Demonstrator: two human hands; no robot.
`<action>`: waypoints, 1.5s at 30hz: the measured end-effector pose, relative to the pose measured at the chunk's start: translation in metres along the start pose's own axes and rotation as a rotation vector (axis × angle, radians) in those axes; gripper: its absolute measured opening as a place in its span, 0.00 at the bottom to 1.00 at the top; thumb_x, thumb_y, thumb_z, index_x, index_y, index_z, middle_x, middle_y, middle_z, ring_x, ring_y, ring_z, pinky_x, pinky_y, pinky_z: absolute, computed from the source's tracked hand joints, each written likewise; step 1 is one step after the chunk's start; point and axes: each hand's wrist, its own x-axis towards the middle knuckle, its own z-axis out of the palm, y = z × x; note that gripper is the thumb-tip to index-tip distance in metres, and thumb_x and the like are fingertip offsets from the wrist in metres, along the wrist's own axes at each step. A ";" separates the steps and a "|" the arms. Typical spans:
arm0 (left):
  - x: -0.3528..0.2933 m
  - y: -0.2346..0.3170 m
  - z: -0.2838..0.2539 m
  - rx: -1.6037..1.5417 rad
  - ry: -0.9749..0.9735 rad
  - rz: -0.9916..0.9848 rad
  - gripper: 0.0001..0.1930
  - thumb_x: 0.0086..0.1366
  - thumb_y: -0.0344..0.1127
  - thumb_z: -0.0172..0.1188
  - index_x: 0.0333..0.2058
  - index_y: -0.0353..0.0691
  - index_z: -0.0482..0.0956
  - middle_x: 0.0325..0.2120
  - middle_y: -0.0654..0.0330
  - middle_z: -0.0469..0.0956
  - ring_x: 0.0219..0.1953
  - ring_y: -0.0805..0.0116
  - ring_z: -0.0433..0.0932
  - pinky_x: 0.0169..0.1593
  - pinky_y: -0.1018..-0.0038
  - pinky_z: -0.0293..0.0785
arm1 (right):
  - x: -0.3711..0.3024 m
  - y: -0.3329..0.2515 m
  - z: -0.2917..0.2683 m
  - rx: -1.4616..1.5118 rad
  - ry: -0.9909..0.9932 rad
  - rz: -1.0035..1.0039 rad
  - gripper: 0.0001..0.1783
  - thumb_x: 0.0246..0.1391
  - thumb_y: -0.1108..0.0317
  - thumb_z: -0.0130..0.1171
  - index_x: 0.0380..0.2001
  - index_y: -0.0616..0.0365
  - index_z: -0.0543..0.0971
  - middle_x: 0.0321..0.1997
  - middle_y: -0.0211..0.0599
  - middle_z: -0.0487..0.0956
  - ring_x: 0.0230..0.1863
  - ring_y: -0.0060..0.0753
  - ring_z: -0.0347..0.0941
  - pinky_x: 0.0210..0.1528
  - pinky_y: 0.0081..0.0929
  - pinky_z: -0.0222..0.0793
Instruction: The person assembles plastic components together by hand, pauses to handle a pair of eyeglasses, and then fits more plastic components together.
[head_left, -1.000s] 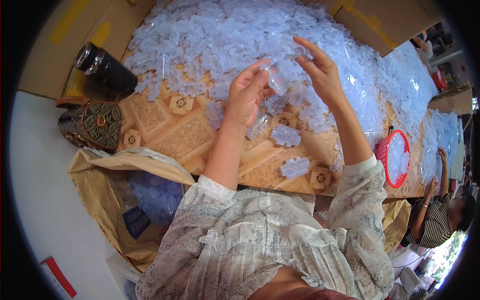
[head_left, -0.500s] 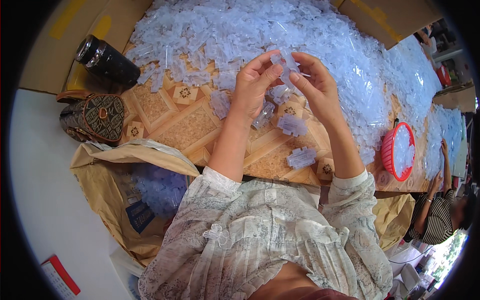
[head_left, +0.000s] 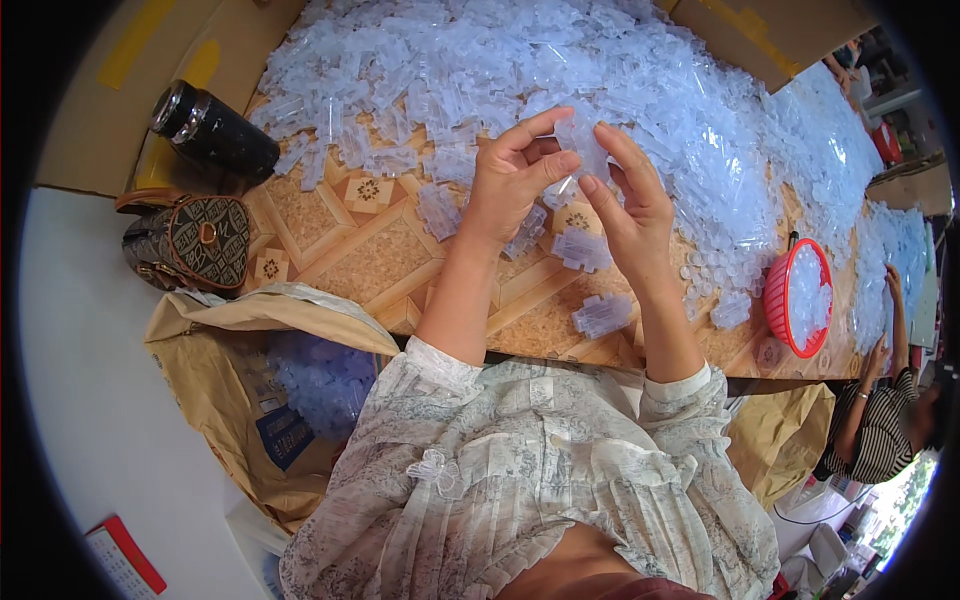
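My left hand (head_left: 515, 180) pinches a small clear plastic piece (head_left: 582, 138) between thumb and forefinger, above the table. My right hand (head_left: 637, 200) is just to its right, thumb and forefinger spread around the near side of the piece; whether a fingertip touches it is hard to see. Below my hands a few clusters of similar clear plastic pieces (head_left: 582, 249) lie on the patterned tabletop (head_left: 350, 245), and another cluster (head_left: 602, 315) is nearer the edge. A large heap of such pieces (head_left: 430, 70) covers the far side.
A black flask (head_left: 215, 130) and a brown patterned pouch (head_left: 195, 240) are at the left. An open brown paper sack (head_left: 215, 400) holding plastic pieces hangs below the edge. A red basket (head_left: 775, 295) stands at the right. Beyond it a person in a striped top (head_left: 875, 430) reaches across the table.
My right hand has moved slightly down and its thumb and forefinger have spread apart. The plastic piece has turned and stays with my left hand.
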 end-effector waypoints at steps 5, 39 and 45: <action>-0.001 0.000 0.004 0.015 0.003 -0.007 0.25 0.53 0.23 0.65 0.52 0.34 0.72 0.37 0.64 0.78 0.38 0.79 0.74 0.43 0.81 0.72 | -0.003 0.000 0.000 -0.052 0.014 -0.057 0.24 0.50 0.72 0.61 0.53 0.56 0.74 0.57 0.44 0.72 0.58 0.39 0.67 0.56 0.32 0.65; 0.001 -0.010 0.000 -0.115 -0.075 -0.063 0.17 0.57 0.34 0.65 0.44 0.35 0.77 0.38 0.63 0.78 0.39 0.77 0.74 0.45 0.81 0.70 | -0.014 -0.016 0.000 -0.160 0.008 0.114 0.22 0.48 0.65 0.64 0.46 0.62 0.72 0.37 0.47 0.78 0.35 0.38 0.78 0.36 0.30 0.73; -0.003 -0.015 0.001 -0.079 -0.028 -0.002 0.18 0.57 0.36 0.65 0.44 0.33 0.76 0.37 0.61 0.79 0.38 0.76 0.75 0.45 0.80 0.70 | -0.019 -0.015 0.002 -0.142 0.051 0.070 0.21 0.50 0.64 0.63 0.46 0.62 0.73 0.37 0.47 0.78 0.34 0.39 0.77 0.35 0.31 0.73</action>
